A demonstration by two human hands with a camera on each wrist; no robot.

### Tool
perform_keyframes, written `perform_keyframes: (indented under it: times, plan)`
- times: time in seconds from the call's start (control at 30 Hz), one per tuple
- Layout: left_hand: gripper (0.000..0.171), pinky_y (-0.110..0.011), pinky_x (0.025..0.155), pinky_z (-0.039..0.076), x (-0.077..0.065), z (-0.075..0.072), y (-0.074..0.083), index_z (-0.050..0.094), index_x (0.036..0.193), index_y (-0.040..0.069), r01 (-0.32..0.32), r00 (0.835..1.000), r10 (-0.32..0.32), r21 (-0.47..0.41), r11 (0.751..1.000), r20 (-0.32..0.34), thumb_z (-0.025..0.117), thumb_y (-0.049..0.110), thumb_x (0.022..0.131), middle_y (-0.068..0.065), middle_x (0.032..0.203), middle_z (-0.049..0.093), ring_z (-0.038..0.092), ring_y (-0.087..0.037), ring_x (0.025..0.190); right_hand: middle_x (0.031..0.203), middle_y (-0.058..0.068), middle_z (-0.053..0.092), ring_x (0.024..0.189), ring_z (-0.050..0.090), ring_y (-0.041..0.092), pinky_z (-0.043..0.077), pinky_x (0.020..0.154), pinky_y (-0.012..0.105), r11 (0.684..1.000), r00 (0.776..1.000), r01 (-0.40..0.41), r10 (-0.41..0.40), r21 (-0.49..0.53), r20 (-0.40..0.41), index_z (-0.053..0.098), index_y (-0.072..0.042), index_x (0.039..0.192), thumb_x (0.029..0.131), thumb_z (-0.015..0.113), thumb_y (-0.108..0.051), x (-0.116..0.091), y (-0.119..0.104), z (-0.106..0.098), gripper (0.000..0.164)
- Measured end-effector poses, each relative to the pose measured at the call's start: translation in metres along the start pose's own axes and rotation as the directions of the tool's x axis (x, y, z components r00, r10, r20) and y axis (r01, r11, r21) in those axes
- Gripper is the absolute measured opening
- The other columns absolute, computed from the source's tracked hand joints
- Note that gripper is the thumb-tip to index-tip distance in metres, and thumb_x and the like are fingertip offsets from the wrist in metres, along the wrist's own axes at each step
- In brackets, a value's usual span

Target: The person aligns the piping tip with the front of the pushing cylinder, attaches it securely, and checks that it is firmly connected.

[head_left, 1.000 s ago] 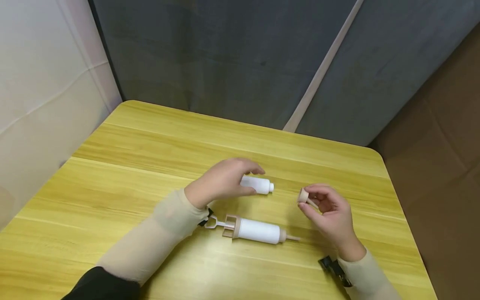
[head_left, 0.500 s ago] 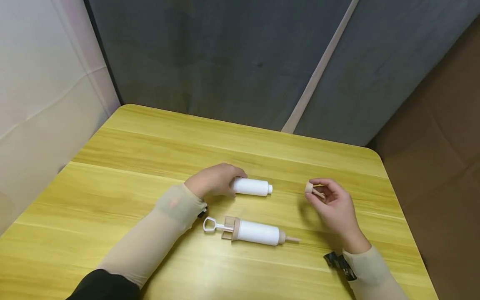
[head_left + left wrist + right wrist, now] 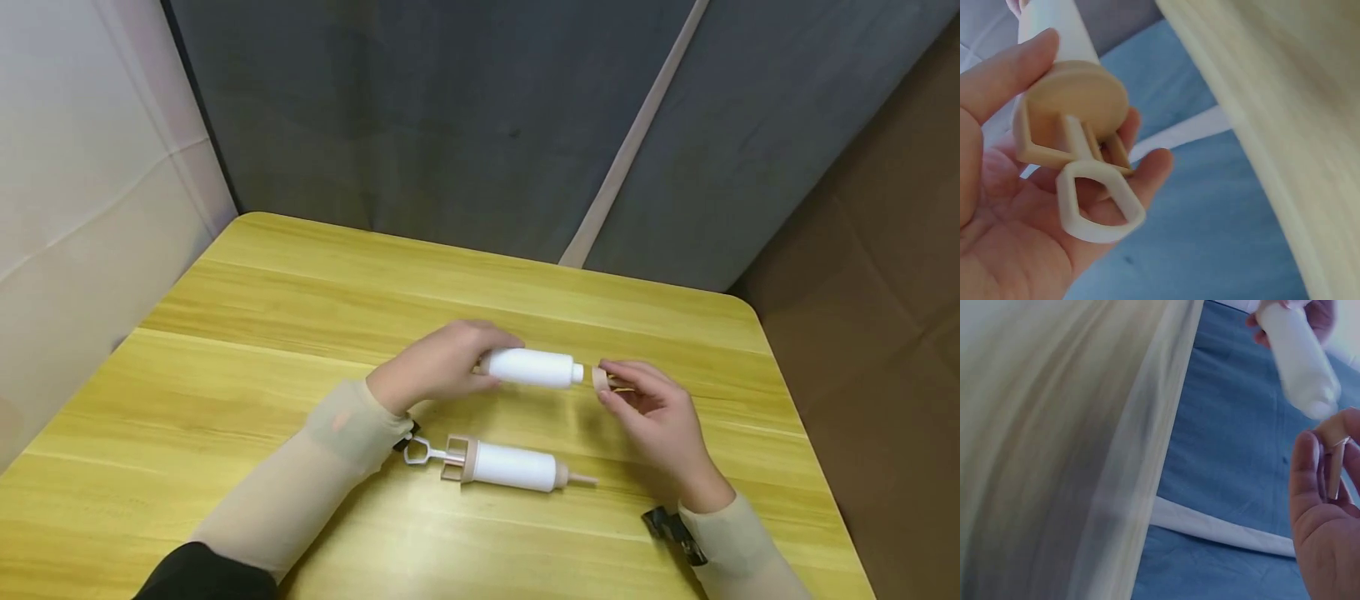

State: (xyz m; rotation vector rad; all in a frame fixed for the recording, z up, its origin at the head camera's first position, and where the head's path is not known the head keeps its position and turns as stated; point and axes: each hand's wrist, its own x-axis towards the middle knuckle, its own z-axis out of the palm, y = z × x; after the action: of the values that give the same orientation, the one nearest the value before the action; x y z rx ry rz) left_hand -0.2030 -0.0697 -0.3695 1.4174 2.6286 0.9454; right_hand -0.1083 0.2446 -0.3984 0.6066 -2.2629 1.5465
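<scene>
My left hand (image 3: pixel 438 362) grips a white toy syringe (image 3: pixel 536 368) by its rear end, and the syringe's bare white tip points right. In the left wrist view its tan flange (image 3: pixel 1079 94) and white plunger ring (image 3: pixel 1067 200) lie between thumb and fingers. My right hand (image 3: pixel 667 429) pinches a tan nozzle cap (image 3: pixel 599 380) with a thin stem, its wide end facing the syringe tip across a small gap. The right wrist view has the cap just below the tip. A second toy syringe (image 3: pixel 517 465), with its tan nozzle on, lies on the table nearer me.
The wood-grain table (image 3: pixel 300 267) spreads out under both hands. A dark grey curtain (image 3: pixel 420 125) hangs behind its far edge, a pale cloth wall (image 3: pixel 90 167) stands at the left, and a brown panel (image 3: pixel 885 250) at the right.
My left hand has taken firmer hold of the white syringe and brought it up and to the right. The right hand has moved the nozzle cap left, near the syringe tip.
</scene>
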Motion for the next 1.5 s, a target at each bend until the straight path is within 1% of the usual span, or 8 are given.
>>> perform_keyframes:
  times: [0.23,0.37,0.5,0.8,1.1,1.23,1.3,1.5]
  plan:
    - [0.046,-0.037,0.092,0.058,-0.001,-0.005,0.021,0.074,0.131,0.004,-0.091,0.995,0.092,0.034,0.995,-0.041,0.087,0.005,0.087,-0.009,0.125,0.075,0.070,-0.023,0.108,0.126,0.022,0.067,0.110,0.072,0.017,0.061,0.088,0.031,0.995,0.998,0.054,-0.057,0.081,0.039,0.069,0.014,0.129,0.088,0.071,0.025,-0.001,-0.009,0.002,0.042]
    - [0.048,-0.036,0.090,0.058,-0.003,-0.005,0.026,0.073,0.133,0.003,-0.090,0.995,0.091,0.033,0.995,-0.036,0.088,0.006,0.088,-0.010,0.126,0.074,0.071,-0.022,0.106,0.126,0.023,0.067,0.113,0.072,0.019,0.060,0.090,0.033,0.985,0.992,0.113,-0.119,0.129,0.042,0.068,0.017,0.128,0.086,0.070,0.028,-0.001,-0.008,0.004,0.043]
    - [0.049,-0.035,0.088,0.059,-0.004,-0.006,0.029,0.073,0.135,0.004,-0.085,0.995,0.087,0.039,0.996,-0.043,0.088,0.007,0.088,-0.010,0.126,0.074,0.070,-0.021,0.104,0.126,0.022,0.068,0.112,0.072,0.019,0.060,0.090,0.032,0.981,0.990,0.130,-0.136,0.141,0.038,0.068,0.017,0.128,0.086,0.070,0.028,-0.001,-0.007,0.004,0.043]
    - [0.050,-0.035,0.087,0.059,-0.004,-0.005,0.031,0.072,0.136,0.004,-0.087,0.995,0.090,0.048,0.995,-0.047,0.088,0.009,0.089,-0.012,0.126,0.074,0.071,-0.022,0.104,0.125,0.019,0.069,0.111,0.073,0.017,0.061,0.088,0.032,0.989,0.995,0.093,-0.097,0.114,0.031,0.067,0.019,0.127,0.088,0.071,0.025,-0.001,-0.010,0.003,0.040]
    - [0.050,-0.036,0.089,0.059,-0.004,-0.003,0.036,0.072,0.136,0.004,-0.110,0.992,0.114,0.062,0.992,-0.053,0.088,0.010,0.089,-0.013,0.125,0.073,0.070,-0.023,0.105,0.120,0.003,0.074,0.100,0.075,0.013,0.062,0.081,0.027,0.996,0.999,0.037,-0.039,0.076,0.018,0.069,0.018,0.124,0.093,0.071,0.017,-0.002,-0.010,-0.002,0.031]
    - [0.051,-0.035,0.087,0.059,-0.005,-0.002,0.038,0.072,0.136,0.004,-0.120,0.991,0.124,0.067,0.990,-0.053,0.088,0.011,0.089,-0.012,0.124,0.073,0.070,-0.022,0.103,0.119,0.006,0.075,0.091,0.075,0.012,0.062,0.075,0.027,0.994,0.999,0.037,-0.038,0.102,0.007,0.070,0.018,0.121,0.094,0.069,0.018,-0.004,-0.009,-0.003,0.027]
    - [0.051,-0.034,0.087,0.059,-0.006,-0.002,0.040,0.072,0.136,0.004,-0.121,0.991,0.124,0.061,0.991,-0.051,0.088,0.011,0.089,-0.012,0.123,0.074,0.070,-0.022,0.102,0.121,0.008,0.074,0.094,0.074,0.012,0.063,0.075,0.027,0.992,0.999,0.037,-0.037,0.121,-0.004,0.071,0.017,0.121,0.094,0.068,0.019,-0.004,-0.010,-0.002,0.028]
    - [0.051,-0.033,0.086,0.059,-0.005,-0.005,0.042,0.073,0.135,0.004,-0.116,0.993,0.116,0.020,0.993,-0.035,0.090,0.011,0.087,-0.010,0.123,0.075,0.070,-0.020,0.102,0.116,0.014,0.075,0.102,0.075,0.018,0.063,0.077,0.030,0.973,0.989,0.142,-0.132,0.181,-0.069,0.070,0.017,0.114,0.090,0.073,0.020,-0.003,-0.014,0.002,0.025]
